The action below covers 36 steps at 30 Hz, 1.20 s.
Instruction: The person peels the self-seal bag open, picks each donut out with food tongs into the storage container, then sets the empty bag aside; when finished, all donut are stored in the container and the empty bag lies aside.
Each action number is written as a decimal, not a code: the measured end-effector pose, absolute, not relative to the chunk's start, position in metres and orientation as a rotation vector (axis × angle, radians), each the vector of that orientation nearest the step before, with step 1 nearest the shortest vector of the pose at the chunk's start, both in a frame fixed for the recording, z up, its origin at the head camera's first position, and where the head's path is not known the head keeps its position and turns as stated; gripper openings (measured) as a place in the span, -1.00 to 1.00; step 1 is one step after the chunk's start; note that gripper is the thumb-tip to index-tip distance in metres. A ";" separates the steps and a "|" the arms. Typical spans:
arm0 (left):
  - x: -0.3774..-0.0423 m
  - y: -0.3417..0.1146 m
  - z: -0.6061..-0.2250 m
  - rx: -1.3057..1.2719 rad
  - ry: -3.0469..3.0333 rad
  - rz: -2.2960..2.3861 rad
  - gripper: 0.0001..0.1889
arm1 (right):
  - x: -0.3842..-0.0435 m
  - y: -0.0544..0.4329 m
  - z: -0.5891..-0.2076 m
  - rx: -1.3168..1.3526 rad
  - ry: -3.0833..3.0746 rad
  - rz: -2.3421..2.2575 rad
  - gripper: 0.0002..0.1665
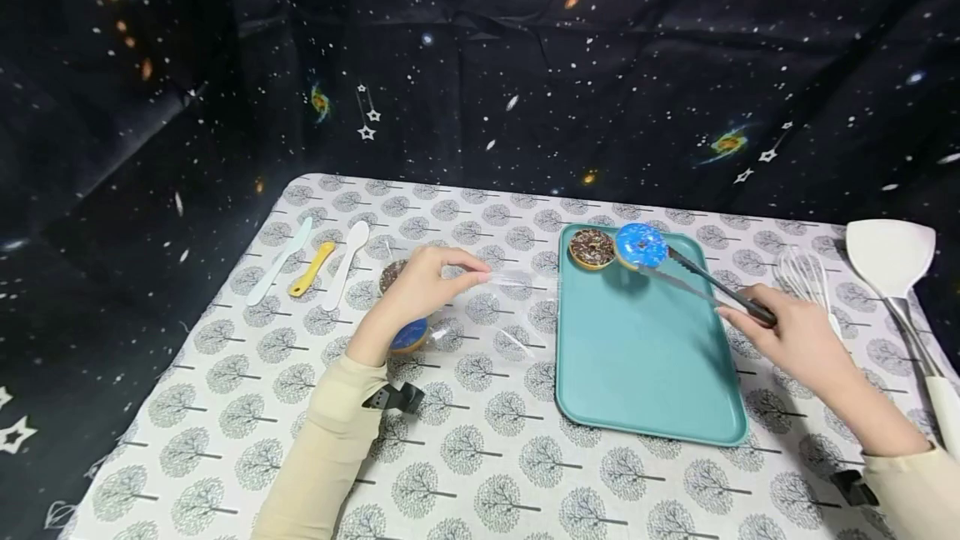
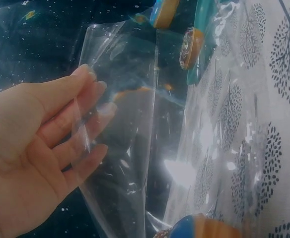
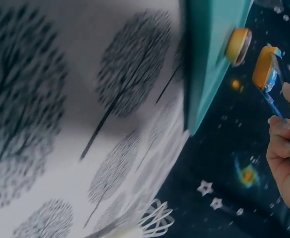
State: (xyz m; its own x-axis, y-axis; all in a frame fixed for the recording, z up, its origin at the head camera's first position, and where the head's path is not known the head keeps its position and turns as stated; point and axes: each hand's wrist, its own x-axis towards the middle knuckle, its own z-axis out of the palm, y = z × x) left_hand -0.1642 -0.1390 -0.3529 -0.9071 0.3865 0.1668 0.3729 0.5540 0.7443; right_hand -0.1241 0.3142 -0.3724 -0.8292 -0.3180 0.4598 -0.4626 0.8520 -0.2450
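Observation:
My left hand point(image 1: 427, 286) pinches the edge of a clear plastic bag point(image 2: 120, 139), lifting that side off the cloth. Inside or beneath the bag, a chocolate donut point(image 1: 392, 275) and a blue donut point(image 1: 409, 335) lie partly hidden behind the hand. With my right hand point(image 1: 798, 340) I grip dark tongs point(image 1: 705, 282). Between the tong tips hangs a blue sprinkled donut point(image 1: 641, 246), raised above the teal tray point(image 1: 648, 357). A chocolate sprinkled donut point(image 1: 592, 249) sits in the tray's far left corner.
Left of the bag lie a pale blue knife point(image 1: 280, 262), a yellow-handled utensil point(image 1: 312, 269) and a white spoon point(image 1: 346, 265). Right of the tray are a whisk point(image 1: 804, 277) and a white spatula point(image 1: 891, 255). A dark starry curtain point(image 1: 480, 65) hangs behind the table.

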 end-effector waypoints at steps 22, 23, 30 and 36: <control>-0.165 -0.139 -0.354 0.660 2.763 1.301 -0.84 | -0.129 0.352 -0.391 0.388 -2.794 0.396 -0.65; -0.164 -0.139 -0.354 0.658 2.763 1.298 -0.83 | -0.130 0.352 -0.390 0.379 -2.810 0.394 -0.63; -0.164 -0.140 -0.354 0.646 2.771 1.285 -0.84 | -0.133 0.353 -0.385 0.295 -2.950 0.417 -0.50; -0.165 -0.139 -0.355 0.653 2.767 1.293 -0.84 | -0.131 0.354 -0.378 0.204 -3.005 0.445 -0.39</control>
State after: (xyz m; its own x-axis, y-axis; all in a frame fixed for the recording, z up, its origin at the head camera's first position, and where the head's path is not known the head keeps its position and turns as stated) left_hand -0.1650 -0.1394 -0.3552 -0.9124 0.3780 0.1571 0.3631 0.5699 0.7371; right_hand -0.1308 0.3536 -0.3783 -0.9863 -0.1180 0.1152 -0.1464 0.9483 -0.2815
